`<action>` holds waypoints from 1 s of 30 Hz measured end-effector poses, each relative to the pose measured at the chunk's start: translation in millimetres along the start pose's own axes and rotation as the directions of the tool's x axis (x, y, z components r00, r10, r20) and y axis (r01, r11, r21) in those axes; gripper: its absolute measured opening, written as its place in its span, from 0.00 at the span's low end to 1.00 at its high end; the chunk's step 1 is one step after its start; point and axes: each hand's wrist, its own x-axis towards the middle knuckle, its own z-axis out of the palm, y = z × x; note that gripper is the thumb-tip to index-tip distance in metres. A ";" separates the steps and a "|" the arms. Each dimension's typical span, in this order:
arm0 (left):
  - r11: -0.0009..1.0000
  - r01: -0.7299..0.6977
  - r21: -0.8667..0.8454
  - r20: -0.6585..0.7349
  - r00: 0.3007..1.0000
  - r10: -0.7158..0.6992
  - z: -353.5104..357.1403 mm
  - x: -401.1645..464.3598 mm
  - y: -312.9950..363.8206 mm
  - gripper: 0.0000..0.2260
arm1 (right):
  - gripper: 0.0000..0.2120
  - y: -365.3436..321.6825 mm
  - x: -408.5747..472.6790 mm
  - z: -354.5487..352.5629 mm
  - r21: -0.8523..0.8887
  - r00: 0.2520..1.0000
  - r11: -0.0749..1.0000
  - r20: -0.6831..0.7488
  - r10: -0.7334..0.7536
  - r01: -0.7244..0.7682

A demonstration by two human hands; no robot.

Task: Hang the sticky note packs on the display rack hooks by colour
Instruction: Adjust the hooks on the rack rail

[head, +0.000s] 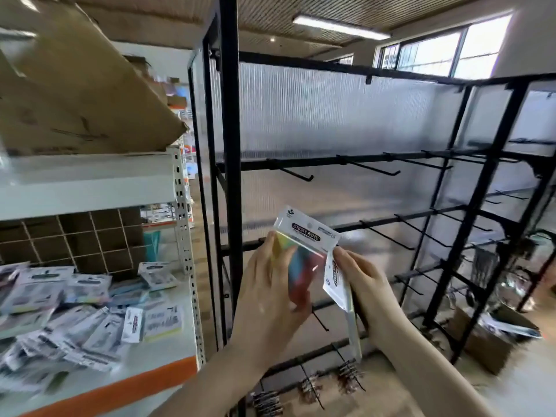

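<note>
My left hand [270, 284] grips a multicolour sticky note pack [304, 251] in clear wrapping, its white header card tilted up to the right. My right hand [370, 287] holds a second pack [338, 281] edge-on beside it, with only its white header and thin side showing. Both packs are held in front of the black display rack [231, 176]. Bare black hooks [298, 173] stick out from the rack's crossbars at several heights. The hands are below the upper hook row and left of the middle row.
A white shelf [150, 356] at the left carries a pile of several more sticky note packs [75, 311]. A cardboard box [75, 85] sits on the shelf above. Bundles of loose hooks [349, 374] lie on the floor, and a cardboard box [487, 341] stands by the rack's right side.
</note>
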 end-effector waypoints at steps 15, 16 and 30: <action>0.970 0.120 -0.212 0.043 0.993 -0.113 63.8 55.8 -17.0 0.30 | 0.11 -35.0 109.9 -27.2 -0.124 0.957 0.971 0.233 -0.173 0.206; 0.935 0.163 -0.315 0.042 0.987 -0.158 63.8 63.2 -15.0 0.28 | 0.11 -36.0 117.5 -29.4 -0.106 0.949 0.970 0.252 -0.189 0.221; 0.671 0.493 -0.554 -0.055 0.782 -0.620 70.4 149.4 -4.7 0.17 | 0.12 -24.1 188.2 -31.5 0.121 0.827 0.962 0.492 -0.271 0.243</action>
